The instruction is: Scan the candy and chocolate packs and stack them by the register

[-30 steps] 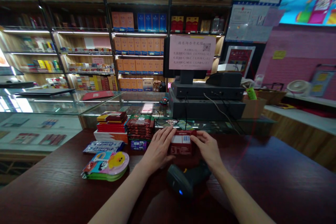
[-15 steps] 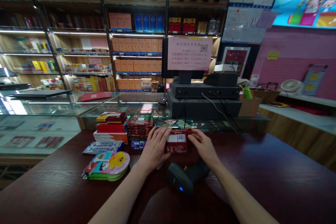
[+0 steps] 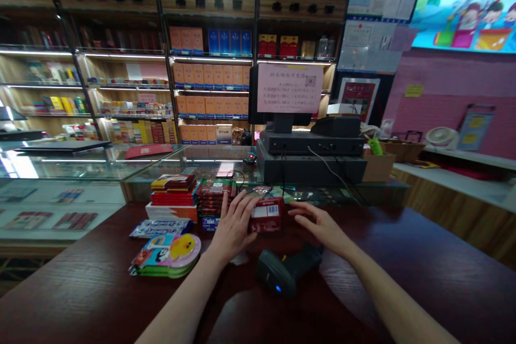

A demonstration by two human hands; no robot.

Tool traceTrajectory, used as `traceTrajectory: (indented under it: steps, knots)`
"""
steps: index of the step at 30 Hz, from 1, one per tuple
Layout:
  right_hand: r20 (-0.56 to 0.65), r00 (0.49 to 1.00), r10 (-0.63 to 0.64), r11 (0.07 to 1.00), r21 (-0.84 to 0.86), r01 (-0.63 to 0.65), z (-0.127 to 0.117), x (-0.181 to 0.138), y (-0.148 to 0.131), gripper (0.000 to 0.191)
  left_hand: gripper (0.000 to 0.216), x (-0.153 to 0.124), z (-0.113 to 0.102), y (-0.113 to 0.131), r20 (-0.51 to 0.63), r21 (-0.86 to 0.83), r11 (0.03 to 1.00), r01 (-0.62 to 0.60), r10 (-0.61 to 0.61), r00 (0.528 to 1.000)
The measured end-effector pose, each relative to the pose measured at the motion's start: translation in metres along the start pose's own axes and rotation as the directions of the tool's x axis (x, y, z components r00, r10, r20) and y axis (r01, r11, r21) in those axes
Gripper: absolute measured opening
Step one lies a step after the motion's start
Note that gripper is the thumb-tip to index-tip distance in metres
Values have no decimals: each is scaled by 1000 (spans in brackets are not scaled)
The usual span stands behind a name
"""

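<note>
A dark red box [image 3: 266,215] with a white label and barcode rests on the table beside a stack of packets. My left hand [image 3: 234,226] is at its left end with fingers spread, overlapping the box's edge; whether they touch it I cannot tell. To the right of the box, my right hand [image 3: 318,226] hovers open, apart from it and holding nothing. Nearer to me lies a black barcode scanner [image 3: 282,271] with a blue light on. Dark red and green packets [image 3: 215,189] are stacked just left of the box, above a purple pack [image 3: 210,224].
Red and yellow packs [image 3: 172,197] are piled further left, behind a blue-white packet [image 3: 160,227] and colourful cartoon booklets [image 3: 167,255]. A cash register [image 3: 310,158] with a sign-covered screen [image 3: 288,87] stands on the glass counter [image 3: 193,158] behind the table. Cables trail from it.
My right hand has let go of the box and drawn off to the right. The box has shifted slightly left, and my left hand's fingers have spread.
</note>
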State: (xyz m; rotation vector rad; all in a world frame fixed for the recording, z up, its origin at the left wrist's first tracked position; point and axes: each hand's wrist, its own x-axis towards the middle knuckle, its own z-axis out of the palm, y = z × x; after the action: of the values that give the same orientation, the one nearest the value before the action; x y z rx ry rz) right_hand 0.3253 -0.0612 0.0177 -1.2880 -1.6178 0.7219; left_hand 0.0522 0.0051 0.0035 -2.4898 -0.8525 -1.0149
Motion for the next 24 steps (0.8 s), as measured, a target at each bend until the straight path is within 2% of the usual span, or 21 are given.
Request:
traceTrajectory:
  steps: [2, 4, 8, 10, 16, 21, 24]
  knots:
    - [152, 988, -6, 995, -100, 22, -7, -15, -5, 46, 83, -1, -2, -3, -5, 14, 1000, 5, -5, 1000]
    - [249, 969, -13, 967, -244, 76, -9, -30, -8, 52, 84, -1, -3, -5, -7, 30, 999, 11, -11, 1000]
    - [371, 927, 62, 901, -420, 108, -2, -51, -11, 88, 83, -1, -6, -8, -8, 58, 998, 26, -26, 1000]
    - [391, 919, 53, 870, -470, 150, 6, -55, -11, 95, 80, -1, -6, -9, -10, 59, 997, 41, -40, 999]
    - [409, 911, -56, 814, -510, 279, 24, -55, -4, 75, 80, -2, -6, -10, -10, 64, 997, 51, -50, 999]
    - [401, 909, -114, 782, -528, 331, 26, -55, 2, 73, 81, -3, -3, -11, 5, 71, 996, 50, -50, 999]
    - [339, 926, -168, 771, -539, 338, 22, -52, 1, 65, 81, -3, -3, -10, 14, 73, 996, 55, -57, 998]
